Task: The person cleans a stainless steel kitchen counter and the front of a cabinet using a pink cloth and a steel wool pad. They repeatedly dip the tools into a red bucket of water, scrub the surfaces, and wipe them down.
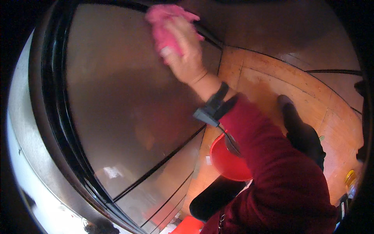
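My right hand [184, 49] is closed over a bunched pink cloth [163, 14], which lies against the far edge of a glossy brown cabinet panel [117, 73]. Motion blurs both the fingers and the cloth. A black strap with a grey clip and a cable [214, 109] circles the wrist, just beyond a dark red sleeve [271, 152]. Below the forearm a red bucket [225, 163] stands on the floor, partly covered by the sleeve; how much it holds is hidden. My left hand is out of view.
Black trim [159, 163] divides the panels, and a pale countertop edge [32, 163] curves along the left. Dark-clothed legs [304, 134] rest on the orange-brown floor [263, 79]. A yellow-topped container [350, 178] is at right; a red object [188, 225] is at the bottom.
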A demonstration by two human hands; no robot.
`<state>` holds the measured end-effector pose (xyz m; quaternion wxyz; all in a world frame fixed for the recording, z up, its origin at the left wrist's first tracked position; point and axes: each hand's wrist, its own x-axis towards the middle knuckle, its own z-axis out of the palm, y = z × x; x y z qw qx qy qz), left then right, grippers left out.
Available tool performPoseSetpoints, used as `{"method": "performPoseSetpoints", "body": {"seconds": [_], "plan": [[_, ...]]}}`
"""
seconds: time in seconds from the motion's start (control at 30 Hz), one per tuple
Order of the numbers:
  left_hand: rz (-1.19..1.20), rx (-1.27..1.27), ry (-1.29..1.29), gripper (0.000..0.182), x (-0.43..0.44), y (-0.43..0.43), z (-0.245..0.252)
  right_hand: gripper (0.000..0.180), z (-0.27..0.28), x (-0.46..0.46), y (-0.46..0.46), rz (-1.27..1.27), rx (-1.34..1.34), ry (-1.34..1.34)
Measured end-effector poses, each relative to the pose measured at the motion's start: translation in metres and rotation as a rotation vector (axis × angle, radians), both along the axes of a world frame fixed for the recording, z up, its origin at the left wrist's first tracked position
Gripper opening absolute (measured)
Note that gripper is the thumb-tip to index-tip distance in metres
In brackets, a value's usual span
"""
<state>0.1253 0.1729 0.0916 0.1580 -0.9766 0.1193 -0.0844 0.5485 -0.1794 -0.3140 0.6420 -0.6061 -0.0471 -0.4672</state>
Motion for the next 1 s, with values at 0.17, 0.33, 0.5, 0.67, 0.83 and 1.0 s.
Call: {"method": "performPoseSetpoints", "body": {"seconds": [0.17,0.33,0.5,0.67,0.83,1.0], "plan": [[0.150,-0.129,-0.088,0.058,0.008,-0.007,-0.011,0.052,-0.125,0.005,0.014,-0.051,0.193,0.239],[0.208,-0.195,-0.129,0.059,0.019,-0.009,-0.018,0.045,-0.237,0.002,0.012,0.148,0.689,0.744],[0.252,-0.268,-0.156,0.061,0.020,-0.006,-0.020,0.041,-0.291,0.009,0.007,0.213,0.860,0.917],[0.280,-0.391,-0.186,0.064,0.017,-0.007,-0.007,0.053,-0.236,-0.009,0.024,-0.043,0.461,1.050],[0.284,-0.567,-0.227,0.067,0.005,-0.005,-0.003,0.062,-0.071,-0.093,0.060,0.315,0.609,0.737],[0.299,-0.533,-0.248,0.066,-0.001,-0.004,-0.009,0.063,0.063,-0.158,0.063,0.430,-0.218,0.120]]}}
